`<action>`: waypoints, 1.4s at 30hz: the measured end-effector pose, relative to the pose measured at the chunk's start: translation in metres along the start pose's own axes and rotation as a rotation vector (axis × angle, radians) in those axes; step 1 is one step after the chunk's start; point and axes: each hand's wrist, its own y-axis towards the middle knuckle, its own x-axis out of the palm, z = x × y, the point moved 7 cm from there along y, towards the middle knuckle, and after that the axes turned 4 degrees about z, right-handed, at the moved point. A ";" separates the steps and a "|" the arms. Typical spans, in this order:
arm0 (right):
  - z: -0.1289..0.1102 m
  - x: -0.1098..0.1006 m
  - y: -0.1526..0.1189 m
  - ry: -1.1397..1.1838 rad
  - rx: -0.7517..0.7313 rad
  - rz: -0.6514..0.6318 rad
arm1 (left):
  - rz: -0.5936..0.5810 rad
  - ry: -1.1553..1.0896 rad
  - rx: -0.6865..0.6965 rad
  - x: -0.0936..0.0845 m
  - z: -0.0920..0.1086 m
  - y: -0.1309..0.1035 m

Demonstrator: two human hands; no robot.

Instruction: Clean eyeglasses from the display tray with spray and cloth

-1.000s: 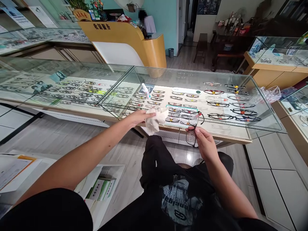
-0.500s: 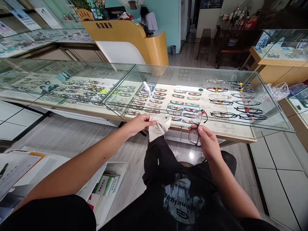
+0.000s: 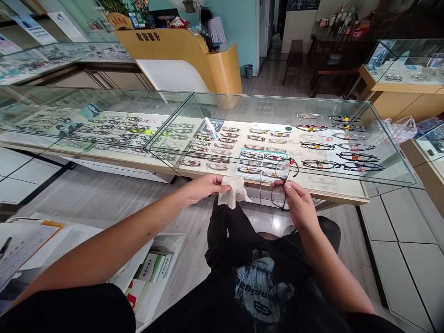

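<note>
Between the thumb and fingers of my left hand [image 3: 207,188] is a cream cleaning cloth [image 3: 233,190], hanging loosely above my knee. My right hand [image 3: 299,200] pinches a pair of dark-framed eyeglasses [image 3: 279,198], held upright on its side with one lens above the other. Droplets or specks show on the lenses, most clearly on the lower one. The cloth and the eyeglasses are apart. Just beyond both hands stands a glass display case [image 3: 312,178] with rows of spectacle frames inside. A white tube-shaped bottle [image 3: 210,128] is seen at the case, among the frames.
A white desk or shelf unit with papers [image 3: 31,245] and small boxes [image 3: 154,267] stands at my lower left. Behind the case is a yellow counter [image 3: 222,69], with a person [image 3: 207,30] partly seen there. More cabinets [image 3: 402,222] stand at right.
My left hand has moved slightly right and down with the cloth, which now hangs in a different fold. My right hand and the eyeglasses are almost still.
</note>
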 end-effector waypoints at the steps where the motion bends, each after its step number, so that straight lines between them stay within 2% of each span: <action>1: 0.000 -0.001 0.000 0.005 0.000 0.004 | 0.041 0.075 0.056 -0.002 0.005 0.000; 6: 0.000 -0.003 0.000 0.003 0.006 0.009 | 0.317 0.458 0.381 -0.011 0.046 -0.010; 9: -0.002 -0.002 0.001 -0.003 -0.003 -0.004 | 0.426 0.510 0.521 -0.009 0.073 -0.022; 11: -0.004 -0.001 0.002 -0.011 -0.003 -0.024 | 0.447 0.493 0.620 -0.003 0.090 -0.029; 13: -0.007 0.001 0.003 -0.028 0.001 -0.058 | 0.402 0.438 0.655 0.006 0.099 -0.030; 15: -0.012 0.002 0.003 -0.052 -0.001 -0.088 | 0.351 0.345 0.617 0.014 0.101 -0.024; 18: -0.019 0.000 0.003 -0.084 -0.001 -0.097 | 0.370 0.145 0.600 0.021 0.100 -0.013; 21: -0.024 -0.004 0.002 -0.077 -0.001 -0.078 | 0.348 -0.044 0.669 0.031 0.104 -0.004; 26: -0.031 -0.011 0.000 -0.055 0.002 -0.058 | 0.127 -0.200 0.847 0.054 0.122 -0.004; 29: -0.035 -0.014 -0.001 -0.052 0.001 -0.053 | 0.013 -0.364 0.806 0.062 0.124 -0.001; 32: -0.039 -0.018 -0.003 -0.035 0.001 -0.040 | -0.049 -0.497 0.777 0.069 0.124 0.002; 35: -0.041 -0.022 -0.005 -0.036 0.008 -0.025 | -0.077 -0.479 0.764 0.074 0.125 0.002; 38: -0.043 -0.023 -0.006 -0.035 0.008 -0.027 | -0.091 -0.360 0.724 0.077 0.123 0.002; 42: -0.044 -0.021 -0.004 -0.030 0.020 -0.053 | -0.017 -0.305 0.696 0.072 0.117 0.007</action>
